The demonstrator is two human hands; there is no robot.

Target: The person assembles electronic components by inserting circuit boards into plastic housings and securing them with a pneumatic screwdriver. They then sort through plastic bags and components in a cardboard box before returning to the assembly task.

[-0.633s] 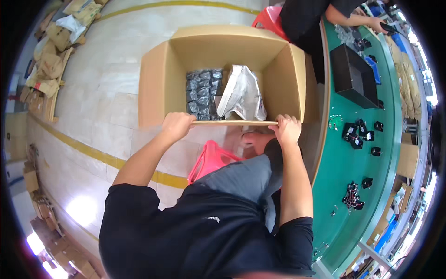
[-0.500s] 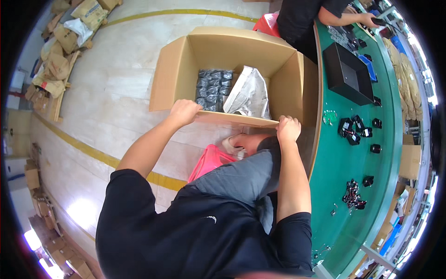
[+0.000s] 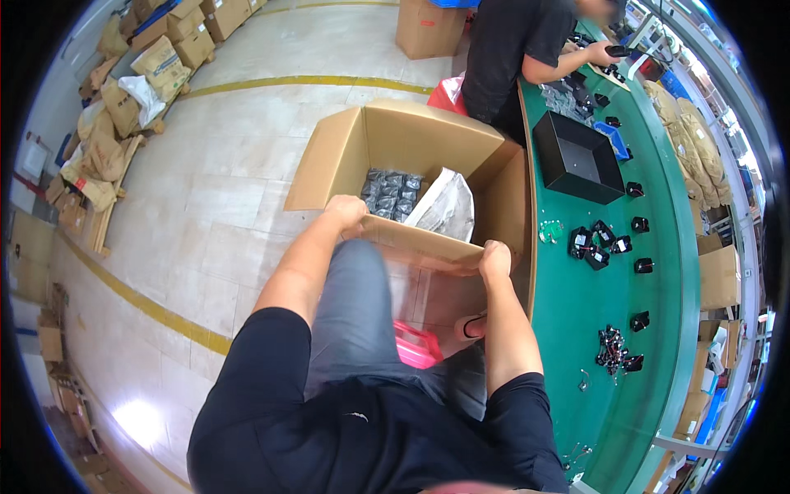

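Observation:
Both my hands hold the near edge of a large open cardboard box. My left hand is closed over the left part of that edge. Farther right, my right hand grips it close to the green table. Inside the box, rows of small packets in dark wrapping lie on the left. A crumpled whitish sheet or sack leans beside them. The flap at the box's left side stands folded outward.
A pink stool is by my legs. Along the right runs a green worktable with a black tray, small black parts and a wire bundle. A co-worker sits beyond the box. Sacks and cartons line the far left.
The view has shifted, so box and table sit lower in the picture. One of my legs now shows left of the pink stool. Both hands stay on the box's edge.

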